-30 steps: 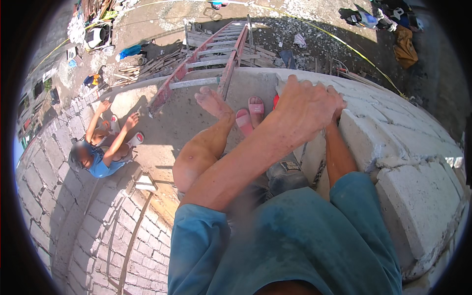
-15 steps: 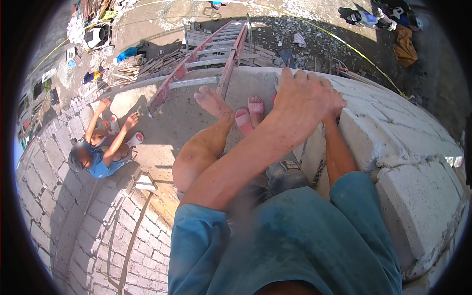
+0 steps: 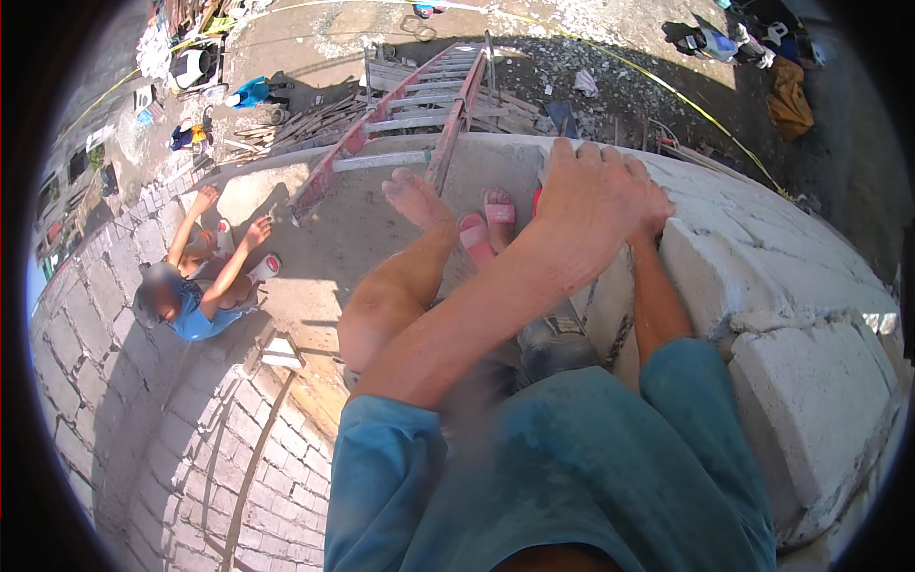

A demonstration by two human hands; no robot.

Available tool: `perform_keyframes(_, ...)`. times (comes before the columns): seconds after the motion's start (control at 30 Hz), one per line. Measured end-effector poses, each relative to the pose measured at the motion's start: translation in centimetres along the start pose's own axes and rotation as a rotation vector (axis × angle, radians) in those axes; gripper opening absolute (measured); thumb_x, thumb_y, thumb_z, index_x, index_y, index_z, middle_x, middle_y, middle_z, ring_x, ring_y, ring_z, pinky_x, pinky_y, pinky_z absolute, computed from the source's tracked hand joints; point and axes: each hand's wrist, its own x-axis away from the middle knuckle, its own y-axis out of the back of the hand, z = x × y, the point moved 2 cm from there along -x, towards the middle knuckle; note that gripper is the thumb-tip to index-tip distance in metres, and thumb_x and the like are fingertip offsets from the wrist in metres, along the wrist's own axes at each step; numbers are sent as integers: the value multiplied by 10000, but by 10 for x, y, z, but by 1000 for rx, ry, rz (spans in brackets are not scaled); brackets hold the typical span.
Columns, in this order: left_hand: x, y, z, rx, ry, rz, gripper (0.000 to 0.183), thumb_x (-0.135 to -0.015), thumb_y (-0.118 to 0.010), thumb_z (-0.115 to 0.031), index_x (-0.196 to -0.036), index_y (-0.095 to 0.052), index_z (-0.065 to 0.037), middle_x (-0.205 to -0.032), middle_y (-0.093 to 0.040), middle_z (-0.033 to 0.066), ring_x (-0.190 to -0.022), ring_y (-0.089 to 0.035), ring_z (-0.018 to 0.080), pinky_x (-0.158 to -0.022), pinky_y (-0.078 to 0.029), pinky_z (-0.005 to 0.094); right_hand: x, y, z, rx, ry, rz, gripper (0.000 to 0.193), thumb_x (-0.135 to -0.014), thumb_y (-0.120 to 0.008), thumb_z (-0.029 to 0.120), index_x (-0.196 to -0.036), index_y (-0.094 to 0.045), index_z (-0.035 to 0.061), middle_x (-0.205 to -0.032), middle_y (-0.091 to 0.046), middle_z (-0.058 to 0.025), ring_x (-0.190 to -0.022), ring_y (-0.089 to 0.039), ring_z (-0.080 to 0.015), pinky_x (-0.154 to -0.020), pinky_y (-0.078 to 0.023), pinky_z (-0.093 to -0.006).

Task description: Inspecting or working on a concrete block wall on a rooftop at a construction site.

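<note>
- Seen from above, a person in a blue shirt sits atop a white block wall (image 3: 791,315), bare legs hanging over a concrete ledge (image 3: 324,238) below.
- The left hand (image 3: 596,205) lies palm down, fingers (image 3: 562,157) spread and curled over the far edge of the wall's top block (image 3: 710,276); it grips nothing but the block itself.
- The right hand is hidden beneath the left: only its forearm (image 3: 658,305) shows, running along the wall's left face, so whether it is open or closed cannot be told.
- The block under the hands sits at the far end of the wall, which runs along the right side of the scene, its mortar joints rough.
- One bare foot (image 3: 415,195) and pink sandals (image 3: 486,224) hang just left of the hands.
- A red ladder (image 3: 419,110) leans against the ledge at the far side.
- At far left, a second person in blue (image 3: 195,286) stretches both arms upward beside a grey brick wall (image 3: 143,439).
- Rubble and scrap timber (image 3: 286,119) litter the ground far below.
</note>
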Motion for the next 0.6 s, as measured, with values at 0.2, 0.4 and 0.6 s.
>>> perform_keyframes(0.2, -11, -75, -9, -58, 200, -102, 310, -757, -626, -412, -855, -693, -126, -784, -596, 55, -805, -539, 255, -744, -359, 482, 21, 92, 87, -203, 332, 137, 244, -840, -603, 363, -946, -627, 145, -940, -679, -32, -922, -639, -277, -720, -465, -484)
perform_keyframes(0.4, -27, -92, -34, 152, 354, -175, 315, -537, -679, -383, -730, -650, -136, -768, -549, 68, -854, -493, 266, -877, -339, 497, 28, 123, 84, -353, 523, -23, 250, -841, -594, 371, -960, -628, 154, -944, -681, -34, -930, -638, -275, -729, -463, -486)
perform_keyframes(0.6, -10, -78, -23, 126, 378, -368, 323, -727, -620, -441, -730, -709, -131, -784, -628, 44, -815, -557, 245, -783, -371, 476, 29, 113, 90, -353, 551, -17, 257, -842, -586, 379, -975, -628, 163, -947, -682, -36, -937, -636, -274, -739, -462, -488)
